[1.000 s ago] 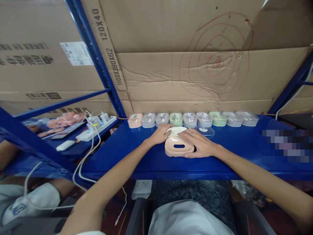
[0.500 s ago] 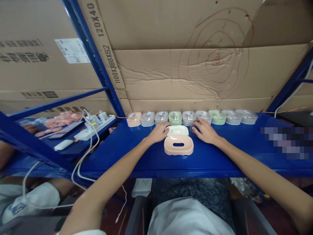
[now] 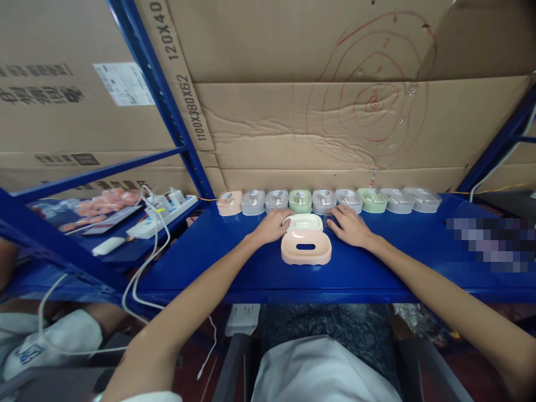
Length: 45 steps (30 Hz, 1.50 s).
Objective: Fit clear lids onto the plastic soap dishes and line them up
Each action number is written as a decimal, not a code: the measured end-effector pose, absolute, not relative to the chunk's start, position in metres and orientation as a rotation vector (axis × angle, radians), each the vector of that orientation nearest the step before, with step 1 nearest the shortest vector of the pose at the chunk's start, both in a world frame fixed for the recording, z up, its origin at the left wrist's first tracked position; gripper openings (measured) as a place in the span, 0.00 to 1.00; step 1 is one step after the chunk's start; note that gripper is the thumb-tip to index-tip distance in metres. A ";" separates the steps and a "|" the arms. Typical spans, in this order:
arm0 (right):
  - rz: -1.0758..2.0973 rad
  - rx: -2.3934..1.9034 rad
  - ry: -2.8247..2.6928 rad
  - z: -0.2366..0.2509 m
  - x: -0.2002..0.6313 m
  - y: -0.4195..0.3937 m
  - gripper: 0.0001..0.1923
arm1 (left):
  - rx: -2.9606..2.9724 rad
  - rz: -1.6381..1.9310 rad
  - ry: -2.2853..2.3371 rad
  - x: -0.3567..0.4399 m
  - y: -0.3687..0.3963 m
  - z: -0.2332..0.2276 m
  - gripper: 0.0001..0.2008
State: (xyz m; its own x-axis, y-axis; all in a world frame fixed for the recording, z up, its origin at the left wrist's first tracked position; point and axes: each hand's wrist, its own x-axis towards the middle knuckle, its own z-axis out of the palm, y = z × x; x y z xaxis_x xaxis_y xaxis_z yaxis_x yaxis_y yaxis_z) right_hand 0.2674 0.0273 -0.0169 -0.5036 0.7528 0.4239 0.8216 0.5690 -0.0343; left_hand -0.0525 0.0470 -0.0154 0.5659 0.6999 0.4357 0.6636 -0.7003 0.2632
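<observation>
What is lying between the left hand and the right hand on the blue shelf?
In the head view, a white tray lies between the left hand and right hand; the left fingers touch it. A pink dish sits just in front.

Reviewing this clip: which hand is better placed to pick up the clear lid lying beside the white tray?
Right. The right hand already rests on the clear lid, right of the white tray. The left hand sits at the tray's far side, with the tray between.
</observation>
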 end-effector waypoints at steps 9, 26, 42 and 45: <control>-0.239 -1.284 -2.412 -0.017 0.267 0.027 0.19 | 2.723 0.792 1.190 -0.052 0.046 -0.014 0.20; -0.244 -1.278 -2.411 -0.016 0.267 0.026 0.18 | 2.736 0.780 1.198 -0.053 0.047 -0.016 0.20; -0.264 -1.257 -2.405 -0.018 0.268 0.029 0.18 | 2.747 0.763 1.204 -0.053 0.046 -0.015 0.20; -0.272 -1.266 -2.411 -0.018 0.268 0.028 0.18 | 2.753 0.756 1.203 -0.053 0.046 -0.015 0.21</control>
